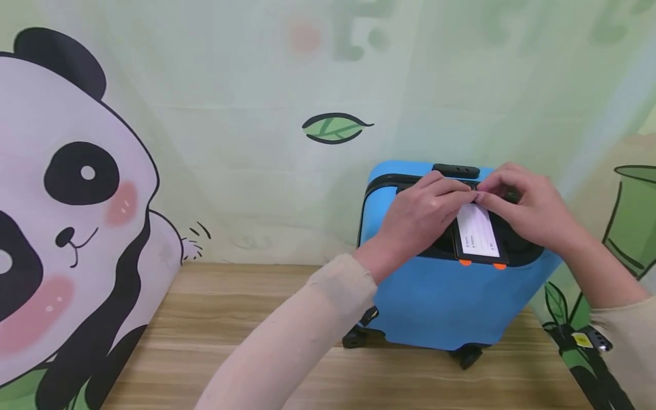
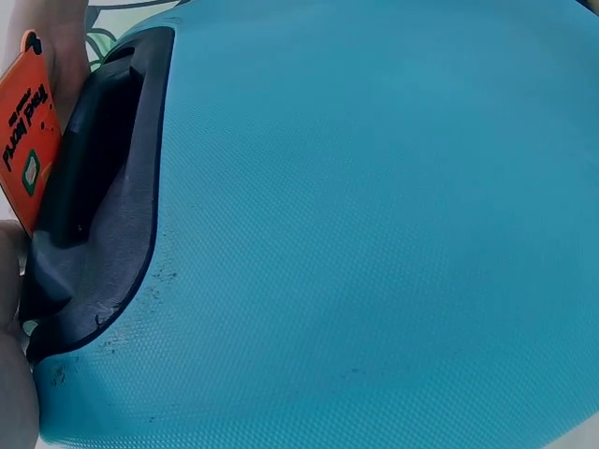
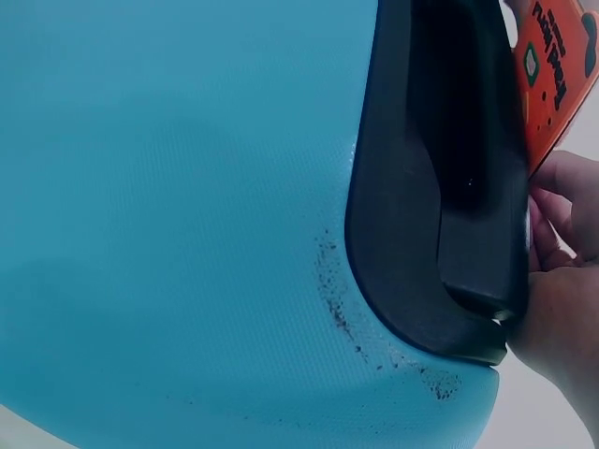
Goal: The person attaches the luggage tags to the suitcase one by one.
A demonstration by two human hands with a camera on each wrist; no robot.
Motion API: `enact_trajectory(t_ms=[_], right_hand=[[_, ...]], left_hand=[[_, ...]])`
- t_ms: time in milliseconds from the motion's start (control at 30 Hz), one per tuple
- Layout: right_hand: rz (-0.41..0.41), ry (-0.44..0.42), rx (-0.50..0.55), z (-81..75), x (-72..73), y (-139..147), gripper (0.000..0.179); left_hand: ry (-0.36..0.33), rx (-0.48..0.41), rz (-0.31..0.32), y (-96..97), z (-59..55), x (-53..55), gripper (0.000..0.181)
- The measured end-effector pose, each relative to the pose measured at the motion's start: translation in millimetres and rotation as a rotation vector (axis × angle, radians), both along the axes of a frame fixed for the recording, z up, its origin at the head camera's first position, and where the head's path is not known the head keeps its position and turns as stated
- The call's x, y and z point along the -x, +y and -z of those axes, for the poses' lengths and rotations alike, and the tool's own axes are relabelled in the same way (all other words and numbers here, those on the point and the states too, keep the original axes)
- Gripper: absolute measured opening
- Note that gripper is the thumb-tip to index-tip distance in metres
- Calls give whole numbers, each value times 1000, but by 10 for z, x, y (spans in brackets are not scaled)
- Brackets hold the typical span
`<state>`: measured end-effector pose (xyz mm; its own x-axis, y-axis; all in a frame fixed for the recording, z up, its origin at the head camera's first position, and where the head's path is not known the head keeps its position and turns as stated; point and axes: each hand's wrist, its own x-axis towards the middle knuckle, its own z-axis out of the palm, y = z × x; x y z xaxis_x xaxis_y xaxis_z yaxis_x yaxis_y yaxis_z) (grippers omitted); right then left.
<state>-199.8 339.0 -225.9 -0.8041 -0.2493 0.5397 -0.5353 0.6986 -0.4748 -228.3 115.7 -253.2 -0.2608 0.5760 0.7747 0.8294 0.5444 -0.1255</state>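
Observation:
A blue suitcase (image 1: 441,307) stands upright, with a black side handle (image 2: 112,215) set in its top side. A luggage tag (image 1: 478,230) lies over that handle, its white label side up in the head view. The wrist views show the tag's orange back (image 3: 552,79), with printed lettering. My left hand (image 1: 422,210) pinches the tag's upper end with thumb and fingers. From the other side, my right hand (image 1: 533,208) pinches at the same spot, fingertips meeting the left ones. The tag's strap is mostly hidden beneath the fingers.
The suitcase's wheels (image 1: 468,356) rest on a wood-grain surface (image 1: 220,319). Behind hangs a pale green backdrop (image 1: 246,142) printed with a large panda (image 1: 77,239) on the left and a leaf. Another black piece (image 1: 456,171) sits on the suitcase's far edge.

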Motion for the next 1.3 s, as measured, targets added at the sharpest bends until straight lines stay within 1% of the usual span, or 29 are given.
enact_trajectory(t_ms=[167, 233, 367, 467, 800, 1100, 1200, 1300], right_hand=[[-1, 18, 1, 0, 12, -18, 6], [-9, 20, 13, 4, 10, -21, 5], [0, 8, 28, 2, -9, -19, 5], [16, 2, 25, -7, -21, -21, 5], [16, 6, 29, -11, -2, -34, 6], [14, 10, 20, -4, 26, -14, 7], [25, -4, 33, -6, 23, -20, 7], [14, -10, 41, -4, 16, -22, 7]], left_hand=[[-47, -13, 19, -6, -38, 4, 24], [-53, -14, 19, 4, -46, 5, 23], [-75, -18, 14, 40, -54, 6, 24], [-73, -24, -14, 68, -61, 5, 25], [-32, -11, -131, 106, -91, -18, 26], [-4, 0, -185, 133, -106, -22, 25], [-35, 3, -188, 134, -110, -24, 26], [-145, -44, -144, 125, -119, -22, 27]])
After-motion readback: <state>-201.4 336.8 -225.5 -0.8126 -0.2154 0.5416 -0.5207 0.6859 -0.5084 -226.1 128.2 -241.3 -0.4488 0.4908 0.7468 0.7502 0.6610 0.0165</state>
